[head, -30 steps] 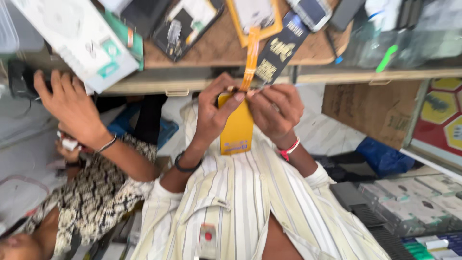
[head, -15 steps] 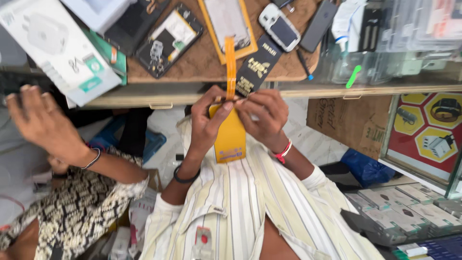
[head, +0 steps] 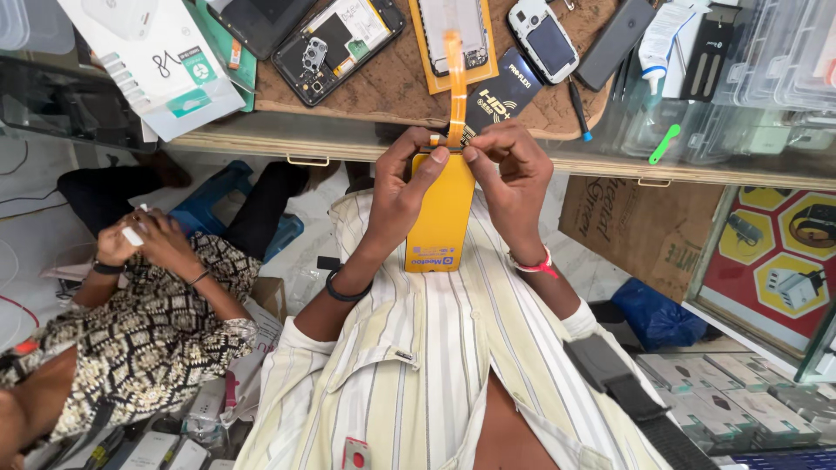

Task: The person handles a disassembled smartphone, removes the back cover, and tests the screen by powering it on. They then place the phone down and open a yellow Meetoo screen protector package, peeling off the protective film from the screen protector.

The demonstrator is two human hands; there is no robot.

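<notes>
Both hands' fingers (head: 428,167) pinched on yellow packet (head: 441,218) top edge, just short of counter edge (head: 348,144).

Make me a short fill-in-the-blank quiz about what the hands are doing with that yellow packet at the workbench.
1. Both hands, left hand and right hand, grip the top edge of a flat ____ packet.
2. An orange strip runs from the packet's top ____ over the workbench.
3. The right wrist wears a ____ band.
4. Beside the person, another person in a patterned top sits on the ____ side of the picture.

Missing words: yellow; upward; red; left
</notes>
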